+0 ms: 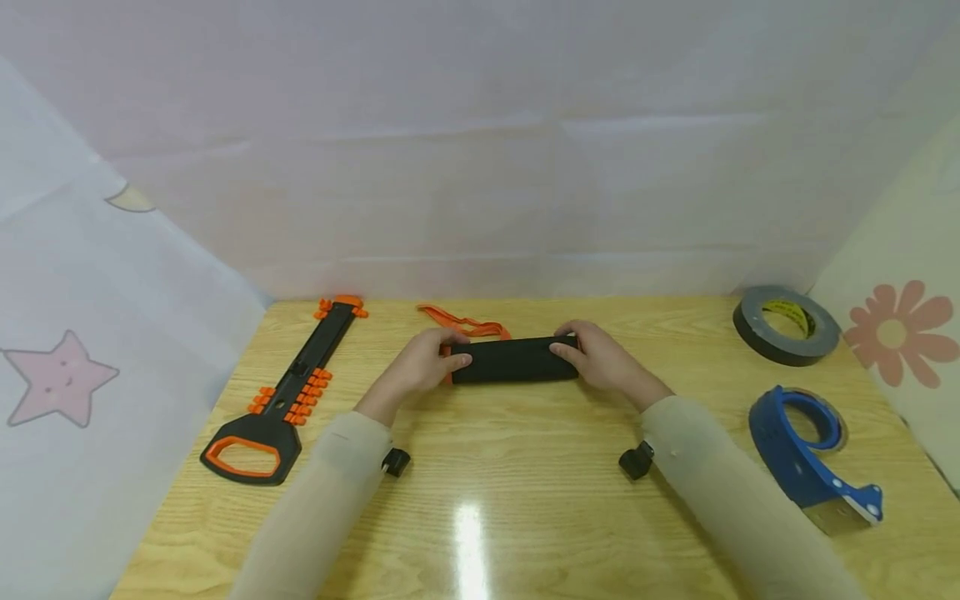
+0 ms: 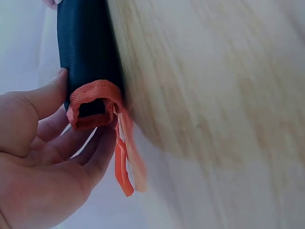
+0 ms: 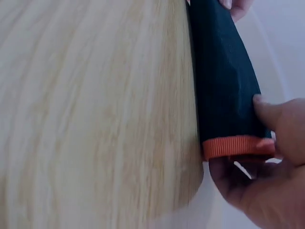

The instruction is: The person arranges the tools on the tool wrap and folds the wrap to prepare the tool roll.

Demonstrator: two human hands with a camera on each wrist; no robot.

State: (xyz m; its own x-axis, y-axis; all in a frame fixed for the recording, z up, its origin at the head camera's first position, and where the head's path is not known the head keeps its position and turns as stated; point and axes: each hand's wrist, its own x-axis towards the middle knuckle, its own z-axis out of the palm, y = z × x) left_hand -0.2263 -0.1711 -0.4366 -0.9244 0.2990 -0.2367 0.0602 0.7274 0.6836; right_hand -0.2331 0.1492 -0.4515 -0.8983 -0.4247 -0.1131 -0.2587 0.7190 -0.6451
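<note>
A long black fabric pouch [image 1: 515, 360] with orange edging lies lengthwise between both hands, low over the wooden table. My left hand [image 1: 426, 360] grips its left end, thumb on the near face and the other fingers behind and under. In the left wrist view, an orange-trimmed opening shows at that end, with an orange strap [image 2: 123, 167] trailing from it. My right hand [image 1: 600, 358] holds the opposite end, its thumb pressing the black cloth. Beside that thumb, an orange ribbed band [image 3: 238, 147] edges the end in the right wrist view.
To the left lies a black tool with orange clips and an orange-lined handle [image 1: 251, 457]. On the right are a grey tape roll [image 1: 780, 333] and a blue tape dispenser [image 1: 787, 450]. A pale cloth backdrop [image 1: 480, 183] rises behind the wooden table [image 1: 517, 483].
</note>
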